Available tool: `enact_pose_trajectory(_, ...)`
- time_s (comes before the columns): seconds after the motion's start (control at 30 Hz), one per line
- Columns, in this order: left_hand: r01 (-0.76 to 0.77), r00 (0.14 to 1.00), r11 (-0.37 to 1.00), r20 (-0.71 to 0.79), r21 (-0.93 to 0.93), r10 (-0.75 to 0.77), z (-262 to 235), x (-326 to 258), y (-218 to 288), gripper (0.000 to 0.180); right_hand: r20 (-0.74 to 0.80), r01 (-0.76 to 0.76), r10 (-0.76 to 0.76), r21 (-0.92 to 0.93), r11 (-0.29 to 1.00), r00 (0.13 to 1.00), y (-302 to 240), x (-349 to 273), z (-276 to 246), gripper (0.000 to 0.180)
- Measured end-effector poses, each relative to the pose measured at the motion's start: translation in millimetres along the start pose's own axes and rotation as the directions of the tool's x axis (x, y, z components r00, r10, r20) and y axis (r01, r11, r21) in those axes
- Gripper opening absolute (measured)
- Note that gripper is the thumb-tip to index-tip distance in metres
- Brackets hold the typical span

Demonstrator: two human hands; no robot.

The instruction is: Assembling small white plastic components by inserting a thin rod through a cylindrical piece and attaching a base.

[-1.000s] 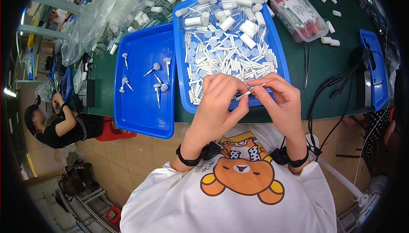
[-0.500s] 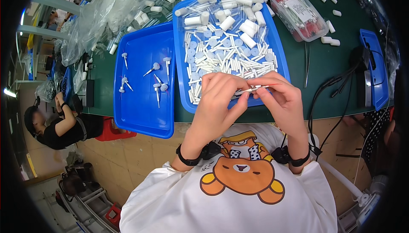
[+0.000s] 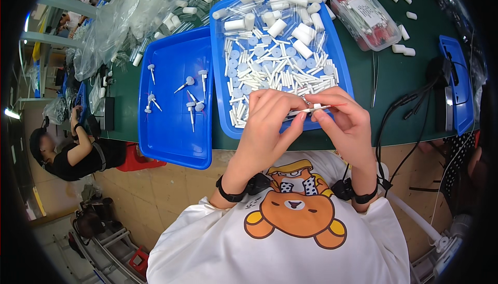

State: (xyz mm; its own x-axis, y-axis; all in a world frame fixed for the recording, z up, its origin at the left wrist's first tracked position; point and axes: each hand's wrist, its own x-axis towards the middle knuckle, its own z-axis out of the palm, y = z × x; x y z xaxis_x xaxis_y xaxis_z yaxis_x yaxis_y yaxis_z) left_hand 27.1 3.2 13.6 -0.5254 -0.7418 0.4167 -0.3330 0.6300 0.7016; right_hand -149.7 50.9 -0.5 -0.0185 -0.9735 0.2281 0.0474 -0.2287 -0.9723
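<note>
Pinching a slim white rod (image 3: 309,110) with a thin red wire (image 3: 338,104), fingertips nearly closed, my left hand (image 3: 271,122) and right hand (image 3: 342,122) hover over a rectangular blue plastic tray (image 3: 219,76); likely fitting, next needing steady alignment.

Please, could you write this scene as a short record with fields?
Left hand: pinches a thin white piece
Right hand: pinches the same piece, near a red wire
Left blue tray: rods with round pale heads
Right blue tray: white sticks, pale discs, white cylinders
Right of trays: tweezers, clear box
</note>
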Motion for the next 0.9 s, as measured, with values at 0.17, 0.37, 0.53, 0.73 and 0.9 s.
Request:
enact_pose_trajectory(0.17, 0.004, 1.000, 1.000, 0.004, -0.012, -0.004, 1, 0, -1, 0.011, -0.007, 0.059, -0.060, -0.094, 0.994, 0.998, 0, 0, 0, 0.024)
enact_pose_trajectory(0.37, 0.018, 1.000, 0.999, 0.003, -0.043, -0.018, 2, -1, -2, 0.009, -0.011, 0.060, -0.062, -0.113, 0.992, 0.998, -2, 0, 0, 0.023)
enact_pose_trajectory(0.53, 0.035, 0.999, 0.999, 0.011, -0.036, -0.035, 2, -1, 0, 0.009, -0.034, 0.063, -0.069, -0.169, 0.984, 0.997, -3, 0, 0, 0.023)
enact_pose_trajectory(0.73, 0.076, 0.993, 0.997, 0.088, -0.007, -0.075, -1, 1, -1, 0.009, -0.151, 0.024, -0.048, -0.153, 0.988, 0.987, -7, -3, -6, 0.024)
enact_pose_trajectory(0.9, 0.019, 0.995, 0.999, 0.095, -0.034, -0.016, 8, 4, -1, 0.008, -0.130, -0.022, 0.013, -0.069, 0.997, 0.991, -6, -9, -13, 0.022)
